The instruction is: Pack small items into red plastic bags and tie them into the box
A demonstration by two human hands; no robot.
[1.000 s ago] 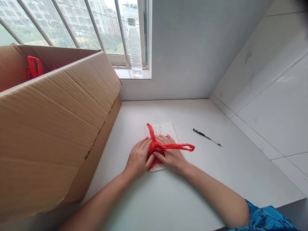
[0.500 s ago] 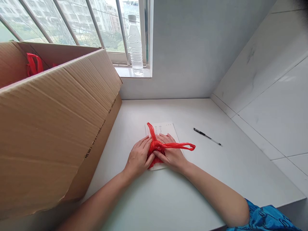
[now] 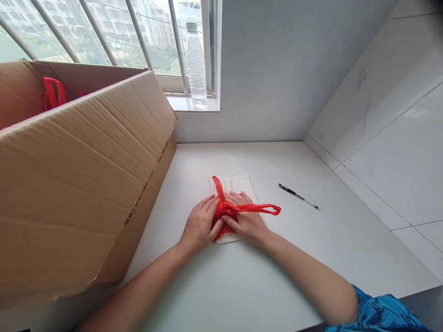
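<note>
1. We start with the red plastic bag [image 3: 224, 210], twisted and bunched on top of the white notepad [image 3: 238, 186]. One handle loop points up across the notepad, and the other stretches right, past the notepad's edge. A bit of the bag's body shows below the hands.
2. Our left hand [image 3: 200, 226] lies on the notepad's left side, with its fingers and thumb pressed against the bunched bag.
3. Our right hand [image 3: 246, 224] lies on the notepad's right side, closed on the bag from the other side. The two hands are together, clamped on the bag between them, with the twisted knot just above their fingers.
4. The notepad rests on the white tabletop [image 3: 214, 161], with small handwriting showing at its top.
5. Just left of the notepad stands a large open cardboard box [image 3: 69, 184], with black printing along its side. Inside it, at the far end, we see red bag handles [image 3: 53, 92]; the rest of the contents is hidden by the wall.
6. Right of the notepad, a black pen [image 3: 298, 196] lies on the tabletop, well clear of the right hand.
7. Beyond the notepad, a clear plastic water bottle [image 3: 195, 69] stands upright on the windowsill [image 3: 180, 103], capped and apparently holding water, against the window [image 3: 104, 32].
</note>
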